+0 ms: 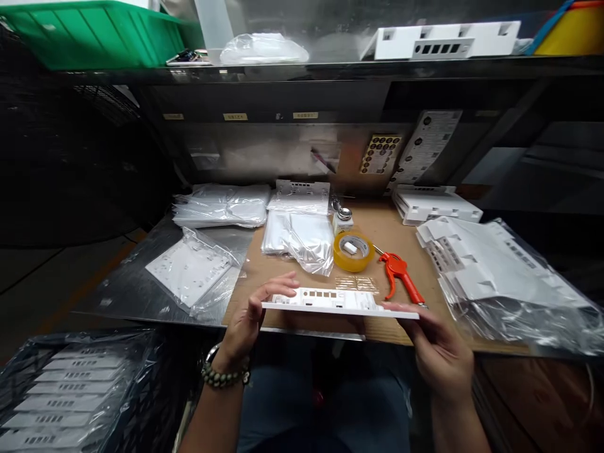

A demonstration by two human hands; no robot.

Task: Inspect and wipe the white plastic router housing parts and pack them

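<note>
Between my two hands I hold a white plastic panel (pixel 340 307), seen almost edge-on, with a row of port cut-outs along its upraised side. My left hand (pixel 252 321) grips its left end, fingers over the top. My right hand (pixel 441 349) holds the right end, thumb side along the edge. The panel is above the front edge of the cardboard-covered bench (pixel 264 277). Just behind it are a roll of yellow tape (pixel 340 259) and an orange air blow gun (pixel 399 274). A small white bottle with a metal cap (pixel 343 220) stands behind the tape.
Clear plastic bags (pixel 302 236) lie mid-bench, another stack of bags (pixel 221 204) behind left. A bagged white panel (pixel 191 267) rests at left, bagged white housings (pixel 491 264) at right. A crate of panels (pixel 70 390) sits lower left. A shelf (pixel 283 74) crosses above, carrying a green bin (pixel 99 34).
</note>
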